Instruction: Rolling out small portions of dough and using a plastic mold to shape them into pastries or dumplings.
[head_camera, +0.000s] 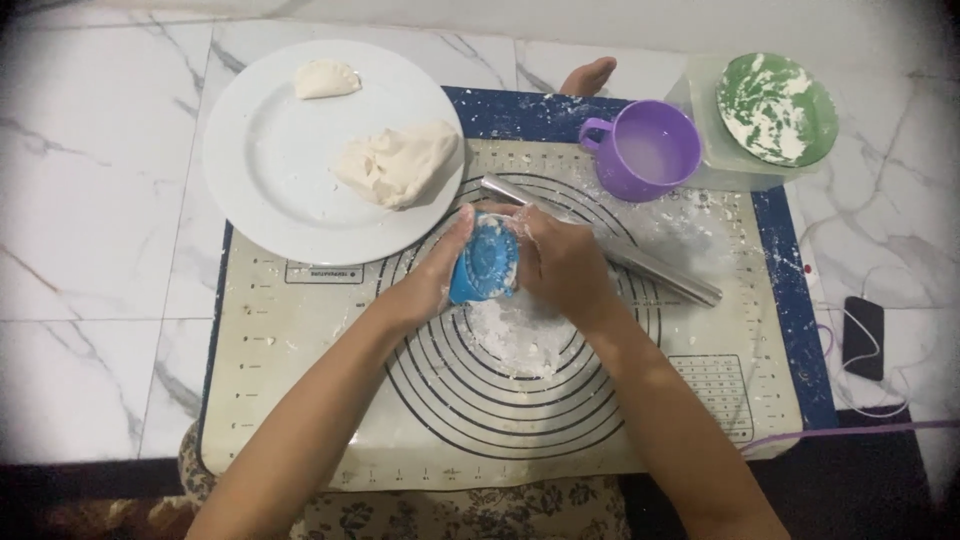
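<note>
Hands (440, 275) (560, 262) both squeeze one blue mould (485, 262); one plate (300, 170), two dough pieces (395, 165) (326, 78), mat (300, 380) on marble floor (90, 250).

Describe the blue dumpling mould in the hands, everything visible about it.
The blue dumpling mould looks like moulded plastic, rounded, with a raised pattern on the face that shows. It appears folded shut and is held above the floured middle of the pastry mat, near the metal rolling pin. The left hand grips its left edge and the right hand covers its right side. Flour dusts it; its contents are hidden.
</note>
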